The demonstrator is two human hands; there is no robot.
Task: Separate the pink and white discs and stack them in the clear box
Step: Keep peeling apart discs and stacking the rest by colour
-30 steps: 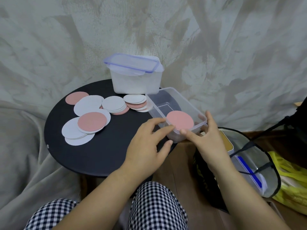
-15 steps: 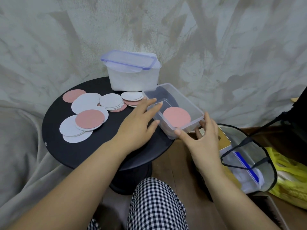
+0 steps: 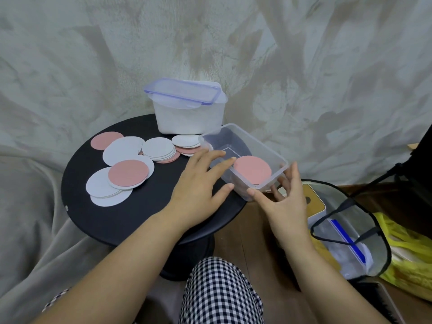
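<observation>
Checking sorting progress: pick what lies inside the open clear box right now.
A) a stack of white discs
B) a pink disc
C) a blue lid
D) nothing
B: a pink disc lies flat on the floor of the clear box, while the white discs are out on the black table.

clear box (image 3: 275,157) of glossy see-through plastic; table (image 3: 140,213) matt black; discs (image 3: 128,174) matt, papery.
</observation>
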